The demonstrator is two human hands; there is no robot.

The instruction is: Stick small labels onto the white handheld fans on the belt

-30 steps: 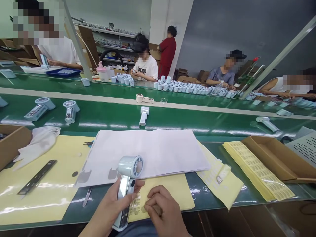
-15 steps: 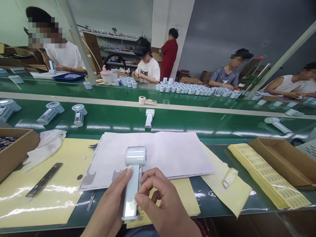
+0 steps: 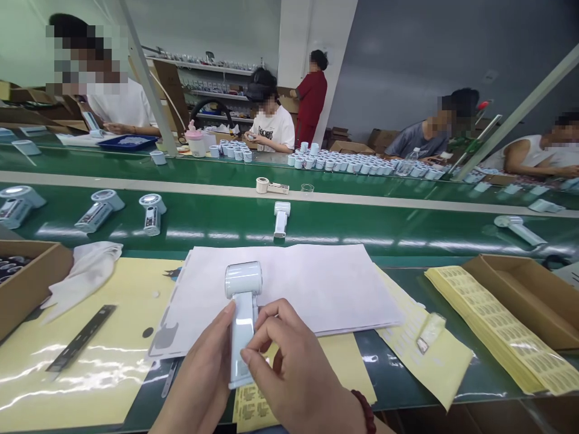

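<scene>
A light-blue handheld fan (image 3: 243,334) with a round drum-shaped head is held over the front edge of the white paper stack, head pointing away from me. My left hand (image 3: 205,361) wraps around the left side of its handle, thumb along the edge. The curled thumb and fingers of my right hand (image 3: 294,361) press on the lower right side of the handle; anything small between them is hidden. Under my hands lies a yellow sheet with printed labels (image 3: 256,401). Beyond the white paper (image 3: 307,283), another fan (image 3: 281,220) lies on the green belt.
More fans (image 3: 152,214) lie along the belt. At left are a cardboard box (image 3: 31,289), a white cloth (image 3: 84,268) and a dark ruler (image 3: 81,340). Label sheets (image 3: 502,331) and an open cardboard box (image 3: 520,295) stand at right. Several co-workers sit across the belt.
The fan in my hands has shifted slightly up and left, its lower end lifted. My right hand keeps its pinch at the handle. Fans on the belt have moved slightly right.
</scene>
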